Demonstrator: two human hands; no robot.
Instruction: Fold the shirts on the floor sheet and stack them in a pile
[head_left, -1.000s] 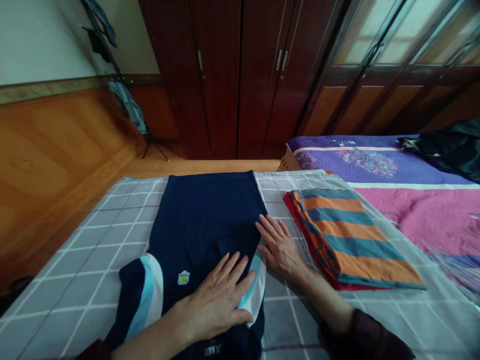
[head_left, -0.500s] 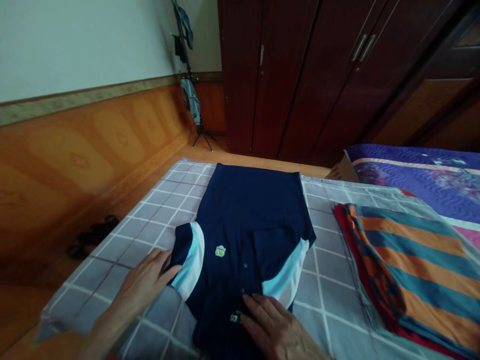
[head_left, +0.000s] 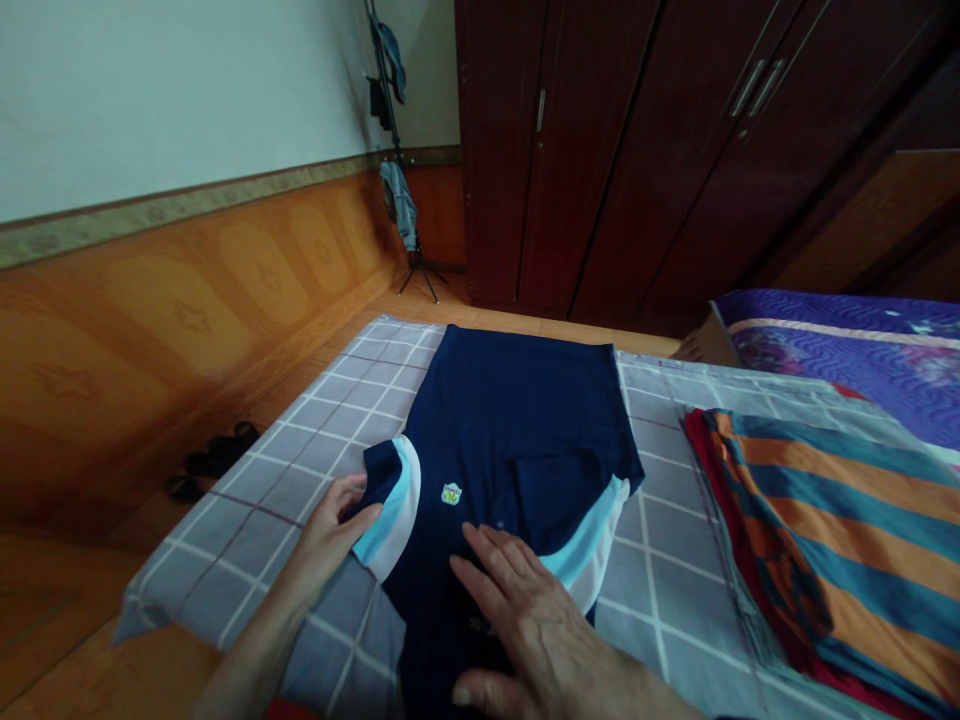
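A navy shirt [head_left: 525, 400] lies flat on a grey checked cloth [head_left: 292, 450], its collar end toward me. Both sleeves carry light blue and white bands, and a small badge [head_left: 451, 493] shows on the chest. At the left sleeve [head_left: 394, 500], my left hand [head_left: 334, 530] has its thumb and fingers closed on the sleeve's edge. My right hand [head_left: 525, 610] is over the shirt's front near the collar, fingers spread and holding nothing. It partly covers the white lettering inside the collar. The right sleeve [head_left: 581, 530] is folded inward over the shirt.
Folded clothes, topped by an orange and teal striped one [head_left: 847, 500], are stacked at the right. Behind them is a purple quilt [head_left: 847, 340]. A dark red wardrobe [head_left: 585, 150] and a coat stand [head_left: 397, 150] are at the back. Dark shoes [head_left: 217, 460] sit on the floor, left.
My right hand has moved up and left from the collar, its fingers now spread over the shirt's front. My left hand stays at the left sleeve. The view has shifted slightly.
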